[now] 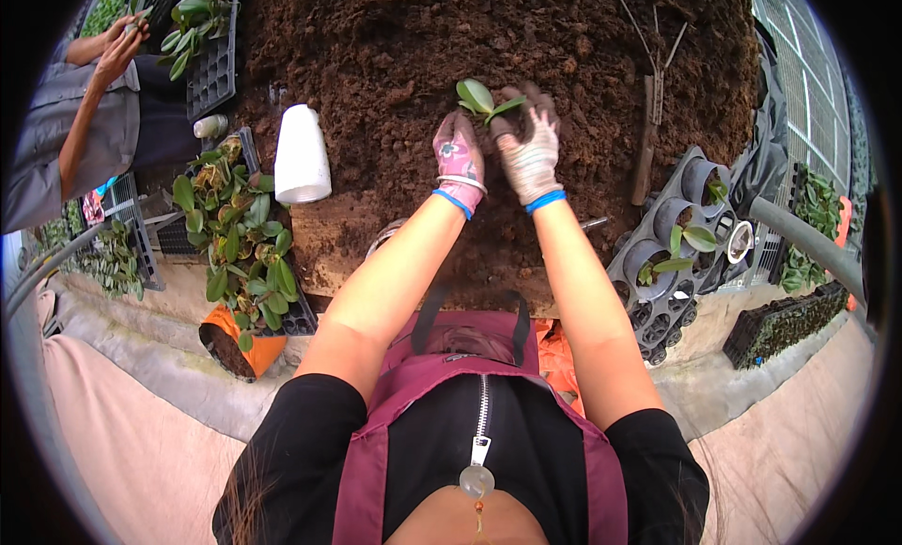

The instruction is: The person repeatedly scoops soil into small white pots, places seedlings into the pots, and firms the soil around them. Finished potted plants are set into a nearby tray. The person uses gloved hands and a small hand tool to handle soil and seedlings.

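Note:
A small green leafy seedling stands between my two gloved hands, above a heap of dark brown potting substrate. My left hand, in a pink floral glove with a blue cuff, is at the seedling's lower left, its fingers close together near the plant's base. My right hand, in a pale striped, soil-stained glove, is at the lower right, with its fingers spread over the substrate beside a leaf. The base of the seedling is hidden by fingers and substrate, so a firm grip cannot be made out.
White stacked cups lie at left beside a tray of plants. A grey pot tray holds potted seedlings at right. A forked hand rake lies on the substrate. Another person's hands hold a plant at upper left.

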`<state>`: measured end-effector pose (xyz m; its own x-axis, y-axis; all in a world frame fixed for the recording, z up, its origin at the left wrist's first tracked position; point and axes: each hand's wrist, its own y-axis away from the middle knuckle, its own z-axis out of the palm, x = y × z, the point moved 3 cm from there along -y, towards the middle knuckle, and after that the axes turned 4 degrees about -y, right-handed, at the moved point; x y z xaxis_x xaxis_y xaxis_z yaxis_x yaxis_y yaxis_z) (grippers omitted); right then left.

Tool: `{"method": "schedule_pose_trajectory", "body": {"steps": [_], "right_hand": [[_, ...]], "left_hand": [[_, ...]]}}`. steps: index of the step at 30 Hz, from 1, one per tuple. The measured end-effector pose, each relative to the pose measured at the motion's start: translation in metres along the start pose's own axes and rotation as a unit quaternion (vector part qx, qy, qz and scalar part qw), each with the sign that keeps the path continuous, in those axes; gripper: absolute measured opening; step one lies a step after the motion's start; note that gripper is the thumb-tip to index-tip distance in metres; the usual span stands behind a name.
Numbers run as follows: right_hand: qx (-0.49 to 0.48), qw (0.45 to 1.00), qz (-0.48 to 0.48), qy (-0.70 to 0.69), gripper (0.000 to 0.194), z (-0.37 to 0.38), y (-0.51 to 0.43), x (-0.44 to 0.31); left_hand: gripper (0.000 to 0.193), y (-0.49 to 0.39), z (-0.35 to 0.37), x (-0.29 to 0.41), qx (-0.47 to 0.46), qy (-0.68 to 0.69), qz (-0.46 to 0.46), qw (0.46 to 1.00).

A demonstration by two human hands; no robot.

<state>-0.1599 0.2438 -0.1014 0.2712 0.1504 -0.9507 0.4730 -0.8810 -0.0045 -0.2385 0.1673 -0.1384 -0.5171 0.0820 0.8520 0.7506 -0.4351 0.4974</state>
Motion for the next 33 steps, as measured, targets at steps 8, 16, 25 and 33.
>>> {"method": "schedule_pose_trajectory", "body": {"steps": [8, 16, 25, 33], "right_hand": [[-0.003, 0.884, 0.121, -0.452, 0.045, -0.011, 0.018, -0.044], [0.054, 0.897, -0.005, -0.438, 0.049, -0.041, 0.041, -0.143], [-0.010, 0.922, 0.085, -0.377, 0.047, -0.032, 0.086, -0.113], [-0.033, 0.939, 0.106, -0.326, 0.063, 0.002, 0.154, -0.098]], "left_hand": [[0.022, 0.036, 0.015, 0.055, -0.002, 0.085, 0.046, 0.995], [0.031, 0.115, 0.029, 0.168, -0.107, 0.076, 0.258, 0.957], [0.018, 0.115, -0.018, 0.095, -0.067, 0.015, 0.058, 0.996], [0.021, 0.168, -0.084, 0.073, 0.069, -0.017, 0.071, 0.995]]}}
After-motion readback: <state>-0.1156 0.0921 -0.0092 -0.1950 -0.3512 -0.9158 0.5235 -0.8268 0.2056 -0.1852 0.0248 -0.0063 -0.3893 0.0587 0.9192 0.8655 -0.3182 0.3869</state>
